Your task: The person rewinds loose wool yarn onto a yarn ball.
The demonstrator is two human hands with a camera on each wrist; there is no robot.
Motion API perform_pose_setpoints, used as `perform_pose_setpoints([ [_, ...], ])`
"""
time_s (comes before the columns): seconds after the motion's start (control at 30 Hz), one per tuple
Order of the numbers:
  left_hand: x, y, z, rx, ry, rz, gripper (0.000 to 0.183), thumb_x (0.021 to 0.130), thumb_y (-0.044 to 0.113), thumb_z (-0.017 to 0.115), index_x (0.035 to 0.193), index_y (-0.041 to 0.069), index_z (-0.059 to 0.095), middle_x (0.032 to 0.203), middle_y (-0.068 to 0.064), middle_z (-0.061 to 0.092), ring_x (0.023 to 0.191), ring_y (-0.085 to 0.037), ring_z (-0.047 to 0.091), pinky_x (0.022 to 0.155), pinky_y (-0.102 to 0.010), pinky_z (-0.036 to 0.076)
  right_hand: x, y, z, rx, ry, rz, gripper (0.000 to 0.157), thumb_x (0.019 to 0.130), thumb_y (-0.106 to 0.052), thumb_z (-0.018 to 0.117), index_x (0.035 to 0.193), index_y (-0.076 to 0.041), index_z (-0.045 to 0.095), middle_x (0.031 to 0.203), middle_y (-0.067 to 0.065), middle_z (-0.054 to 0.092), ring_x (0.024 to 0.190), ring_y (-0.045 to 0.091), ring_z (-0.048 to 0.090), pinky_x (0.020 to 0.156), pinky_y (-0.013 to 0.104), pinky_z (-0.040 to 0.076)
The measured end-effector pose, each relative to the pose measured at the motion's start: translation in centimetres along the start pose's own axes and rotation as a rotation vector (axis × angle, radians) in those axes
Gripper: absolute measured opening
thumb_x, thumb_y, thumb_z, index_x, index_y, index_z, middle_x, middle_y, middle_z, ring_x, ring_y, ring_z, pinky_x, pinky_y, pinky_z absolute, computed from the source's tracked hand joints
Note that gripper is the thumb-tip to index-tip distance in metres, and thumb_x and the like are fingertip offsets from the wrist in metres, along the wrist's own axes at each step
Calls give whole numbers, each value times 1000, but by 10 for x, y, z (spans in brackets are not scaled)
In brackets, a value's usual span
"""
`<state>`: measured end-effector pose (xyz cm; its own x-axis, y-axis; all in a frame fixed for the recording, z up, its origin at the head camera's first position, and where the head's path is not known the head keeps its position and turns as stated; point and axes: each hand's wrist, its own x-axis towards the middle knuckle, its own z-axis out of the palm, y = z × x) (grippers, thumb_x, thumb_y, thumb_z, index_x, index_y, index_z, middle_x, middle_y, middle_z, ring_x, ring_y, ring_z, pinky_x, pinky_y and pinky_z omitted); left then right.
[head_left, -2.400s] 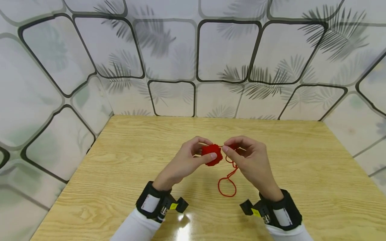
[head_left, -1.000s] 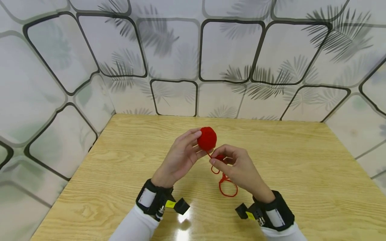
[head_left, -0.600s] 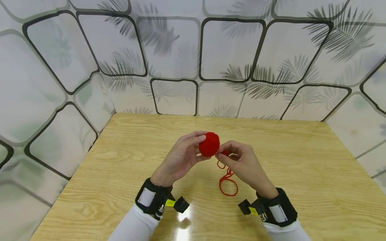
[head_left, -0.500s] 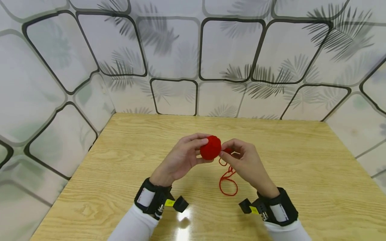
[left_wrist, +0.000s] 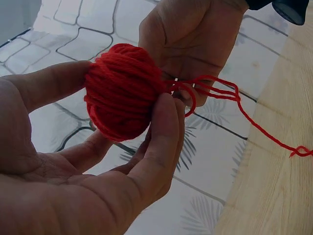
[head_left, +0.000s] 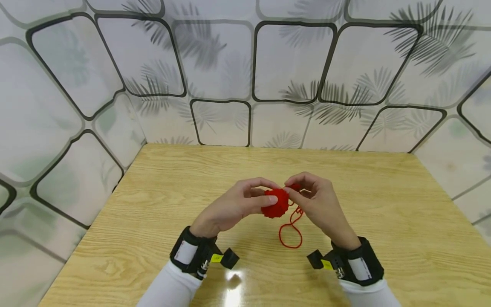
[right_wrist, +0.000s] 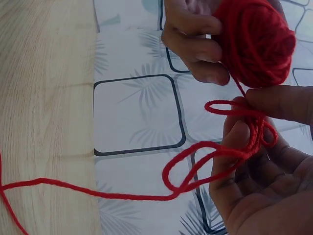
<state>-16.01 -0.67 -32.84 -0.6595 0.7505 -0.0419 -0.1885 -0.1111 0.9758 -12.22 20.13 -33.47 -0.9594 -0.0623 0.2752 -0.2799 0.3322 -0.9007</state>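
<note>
A ball of red yarn [head_left: 276, 204] is held above the table by my left hand [head_left: 232, 207], thumb on its near side and fingers behind. The left wrist view shows the wound strands of the ball [left_wrist: 122, 93] between thumb and fingers. Just right of it, my right hand [head_left: 320, 202] pinches the strand running from the ball. In the right wrist view, gathered loops of loose yarn [right_wrist: 254, 129] lie within the right hand's curled fingers. From there a strand trails down to a loop of yarn [head_left: 290, 236] on the table.
The wooden table [head_left: 153, 183] extends to both sides and toward the back. A patterned backdrop [head_left: 287, 64] rises behind it and at the sides. Both wrists carry black straps with small cameras, such as the left wrist camera [head_left: 230, 259].
The yarn ball has turned and moved down and right in my left hand from its raised position a second ago. My right hand has shifted right, still pinching the strand.
</note>
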Motion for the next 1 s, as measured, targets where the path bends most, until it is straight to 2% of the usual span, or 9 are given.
perform_pose_setpoints([
  [0.1,0,-2,1,82,7,1,39,86,20,64,121,8,53,113,-18,56,100,-32,58,82,-43,48,0,-1,-1,-26,0,5,19,84,-25,66,97,-12,62,93,5,61,82,22,58,75,35,50],
  [0.17,1,-3,2,195,35,17,39,85,22,65,121,10,53,112,-14,57,99,-29,59,79,-40,49,0,0,-2,-35,0,9,20,83,-26,66,97,-12,62,92,5,61,81,22,58,74,35,50],
  [0.3,3,-8,4,493,137,61,41,84,30,65,121,16,54,109,-2,59,96,-23,57,73,-33,50,0,1,-2,-32,1,32,20,83,-26,67,97,-13,62,91,5,61,80,22,58,72,35,51],
  [0.37,3,-9,4,608,199,79,44,84,32,65,123,18,53,109,1,57,97,-20,56,72,-29,50,0,2,-1,-26,-2,43,21,82,-26,68,97,-13,62,92,5,61,80,22,59,72,35,51],
  [0.53,4,-12,7,750,325,144,46,85,28,64,127,14,51,110,-1,52,99,-17,54,75,-25,48,0,0,1,-10,-16,51,23,82,-27,69,97,-11,63,94,4,61,82,22,59,72,35,51],
  [0.6,5,-13,8,768,375,171,46,86,26,64,127,12,51,109,-2,51,99,-17,52,76,-25,48,0,-1,3,-8,-19,49,23,81,-27,69,96,-11,63,93,4,61,82,22,59,73,35,51],
  [0.7,6,-14,7,743,449,202,46,86,27,63,127,10,51,108,-4,50,100,-18,52,76,-25,48,-1,-3,6,-4,-29,45,20,82,-27,68,95,-12,63,92,4,62,81,23,60,73,35,51],
  [0.87,9,-14,4,609,550,241,47,86,29,63,128,9,50,112,-5,50,101,-21,51,76,-25,48,-2,-5,11,-9,-49,39,18,82,-27,68,93,-14,63,88,4,62,78,22,59,70,35,51],
  [1.0,9,-12,2,487,603,258,46,86,32,63,126,12,50,117,-3,52,102,-22,51,77,-28,49,-4,-7,13,-24,-68,22,16,83,-25,67,93,-14,62,86,3,63,77,20,59,68,35,50],
])
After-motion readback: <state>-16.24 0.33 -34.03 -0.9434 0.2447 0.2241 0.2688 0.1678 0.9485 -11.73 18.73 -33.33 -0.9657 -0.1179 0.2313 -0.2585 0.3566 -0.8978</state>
